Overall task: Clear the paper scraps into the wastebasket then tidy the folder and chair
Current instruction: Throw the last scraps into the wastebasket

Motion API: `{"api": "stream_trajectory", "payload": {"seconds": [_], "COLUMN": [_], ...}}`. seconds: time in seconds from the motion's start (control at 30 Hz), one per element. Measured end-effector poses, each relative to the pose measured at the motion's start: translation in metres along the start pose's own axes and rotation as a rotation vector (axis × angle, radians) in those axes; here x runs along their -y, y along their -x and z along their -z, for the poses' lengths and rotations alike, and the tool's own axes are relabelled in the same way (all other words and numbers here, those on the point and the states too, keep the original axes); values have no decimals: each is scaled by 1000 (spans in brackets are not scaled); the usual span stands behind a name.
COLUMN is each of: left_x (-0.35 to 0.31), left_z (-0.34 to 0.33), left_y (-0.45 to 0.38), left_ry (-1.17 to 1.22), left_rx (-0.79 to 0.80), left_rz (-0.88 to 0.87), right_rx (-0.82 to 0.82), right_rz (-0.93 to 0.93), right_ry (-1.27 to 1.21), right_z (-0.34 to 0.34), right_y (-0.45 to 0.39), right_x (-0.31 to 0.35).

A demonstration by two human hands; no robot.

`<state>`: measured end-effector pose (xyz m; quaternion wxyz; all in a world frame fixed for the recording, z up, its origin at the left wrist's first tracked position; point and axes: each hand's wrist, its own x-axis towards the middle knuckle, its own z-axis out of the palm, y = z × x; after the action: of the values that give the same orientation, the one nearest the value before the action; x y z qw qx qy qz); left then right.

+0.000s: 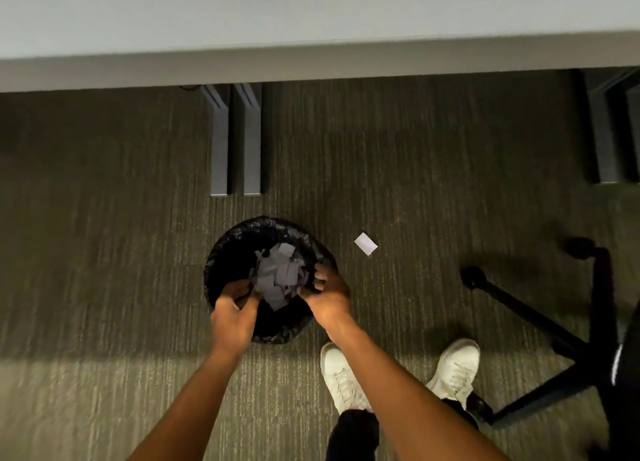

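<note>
I see both hands over the wastebasket (pixel 221 256): left hand (pixel 232 317) and right hand (pixel 329 296), fingers spread loose, paper scraps (pixel 277 277) tumbling in. One stray scrap (pixel 365 243) lies beside it. Chair (pixel 561 339) untidied; folder unseen.

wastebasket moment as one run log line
both hands over wastebasket | paper scraps dropping in | one scrap on carpet
</note>
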<state>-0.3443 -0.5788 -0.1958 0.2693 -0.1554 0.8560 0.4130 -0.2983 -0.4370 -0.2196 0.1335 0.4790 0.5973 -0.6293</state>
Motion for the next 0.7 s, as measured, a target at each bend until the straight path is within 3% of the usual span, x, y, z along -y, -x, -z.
{"api": "stream_trajectory", "payload": {"seconds": [0.27,0.7], "left_x": [26,84], "left_z": [-42,-192], "left_y": [27,51], "left_ry": [71,141], "left_rx": [88,208], "left_rz": [42,163], "right_rx": [-159,-288], "right_rz": [49,136], "right_ry": [77,148], "right_z": [69,140], "right_y": [-27,-124], "right_x": [-33,-127]}}
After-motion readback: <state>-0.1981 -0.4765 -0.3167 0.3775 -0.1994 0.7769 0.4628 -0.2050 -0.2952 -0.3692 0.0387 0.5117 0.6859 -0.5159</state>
